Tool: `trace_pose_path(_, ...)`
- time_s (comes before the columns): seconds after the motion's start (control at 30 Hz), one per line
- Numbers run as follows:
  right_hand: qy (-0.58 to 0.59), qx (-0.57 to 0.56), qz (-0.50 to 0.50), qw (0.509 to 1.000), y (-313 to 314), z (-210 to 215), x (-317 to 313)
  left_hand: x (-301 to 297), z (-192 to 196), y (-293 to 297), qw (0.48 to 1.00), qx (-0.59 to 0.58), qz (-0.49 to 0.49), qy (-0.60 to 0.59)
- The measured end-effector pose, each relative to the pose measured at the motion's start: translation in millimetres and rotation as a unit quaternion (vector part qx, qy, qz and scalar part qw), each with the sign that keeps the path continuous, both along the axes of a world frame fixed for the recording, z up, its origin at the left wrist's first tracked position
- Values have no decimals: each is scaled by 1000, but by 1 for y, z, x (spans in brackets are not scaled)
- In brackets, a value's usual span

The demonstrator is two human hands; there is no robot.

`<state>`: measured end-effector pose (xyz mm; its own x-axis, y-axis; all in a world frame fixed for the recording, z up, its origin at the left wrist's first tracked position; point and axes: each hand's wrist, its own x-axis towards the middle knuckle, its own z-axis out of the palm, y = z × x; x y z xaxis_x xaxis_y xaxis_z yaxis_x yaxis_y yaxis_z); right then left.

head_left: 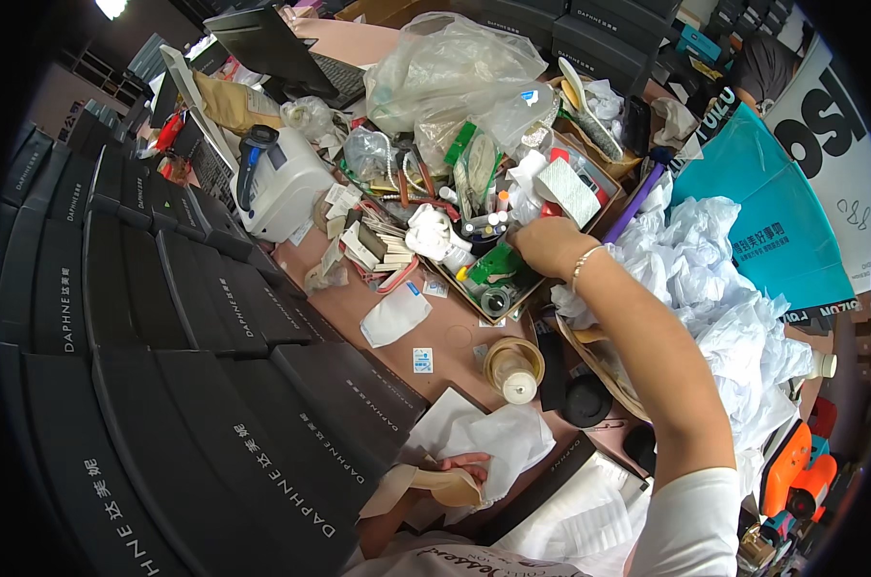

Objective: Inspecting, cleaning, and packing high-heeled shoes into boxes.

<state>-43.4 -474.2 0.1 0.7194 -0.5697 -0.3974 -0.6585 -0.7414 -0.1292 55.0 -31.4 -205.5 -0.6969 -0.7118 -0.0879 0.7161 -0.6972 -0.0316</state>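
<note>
**Right hand in the clutter box, left hand on the shoe & tissue**

The person's right hand point(548, 245) is reaching forward into an open cardboard box point(604, 183) crammed w/ small bits: tubes, rolls, cards, a green packet point(496, 262) just under the knuckles. The fingers are curling down among the contents; what they are closing on, if anything, is hidden, so can't tell whether the grip is shut or loose. A thin bracelet is showing at the wrist.

The left hand point(466, 468) is resting low, close to the body, fingers lying on a tan shoe point(426, 486) and touching a sheet of white tissue paper point(498, 438) spread over it. The shoe's long axis is running roughly left-right in front of the torso. The left hand is the nearer one to it; the right is well apart, out ahead.

Between the two hands a tape roll point(514, 368) is sitting on the counter point(378, 298). Left of the hands, black shoe boxes point(214, 385) are lining up in rows. Right of the right forearm, crumpled white tissue point(734, 317) is piling up.
</note>
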Motion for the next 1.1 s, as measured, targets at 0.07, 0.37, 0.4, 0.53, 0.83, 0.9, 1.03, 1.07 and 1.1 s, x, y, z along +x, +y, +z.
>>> trace_pose_path(0.07,43,-24,-14,999,-5,-11,4,3,3,-5,1000,0,-2,-4)
trace_pose_path(0.37,-64,-62,-119,989,-39,-13,-30,-3,9,-1,1000,3,-2,-11)
trace_pose_path(0.4,-89,-43,-132,986,-44,-17,-40,-2,8,-2,1000,1,-7,-10)
trace_pose_path(0.53,-157,17,-173,972,-53,-21,-47,-4,9,-1,1000,2,-4,-11)
trace_pose_path(0.83,-130,21,-148,980,-44,-13,-39,-5,14,-2,1000,1,1,-19)
trace_pose_path(0.9,-111,41,-121,986,-41,-6,-37,-3,19,-3,1000,4,6,-28)
trace_pose_path(1.03,-135,-7,-77,988,-15,21,-27,-5,21,-2,999,4,32,-22)
trace_pose_path(1.07,-153,-11,-71,986,-3,39,-20,-6,20,-2,999,0,38,-15)
trace_pose_path(1.1,-172,-16,-67,983,6,51,-11,-4,19,-1,999,-5,40,2)
